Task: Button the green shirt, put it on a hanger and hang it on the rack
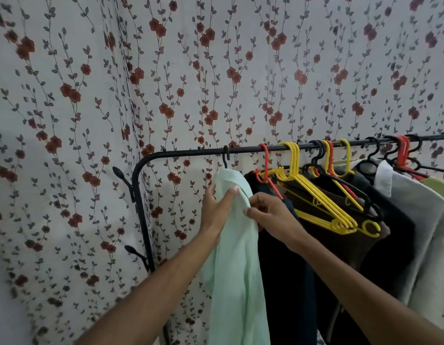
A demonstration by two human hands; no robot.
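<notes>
Already on the rack, the green shirt hangs from the left end of the black rail. It drops straight down below it as a long, narrow fall of pale mint cloth. A black hook over the rail just above the collar appears to belong to its hanger, though the hanger's body is covered by fabric.

Both hands work just below the rail, at the shirt's shoulder. The left hand clasps the shoulder between thumb and fingers from the left. The right hand comes from the right, thumb and forefinger pinching the shirt's near edge. The shirt's long axis runs vertically between the two hands, and each touches it. The placket faces away, so the buttons cannot be checked.

Further right along the rail hang empty yellow hangers, then dark garments touching the shirt's right side. Behind the rail is a floral curtain. No label or writing is legible.
</notes>
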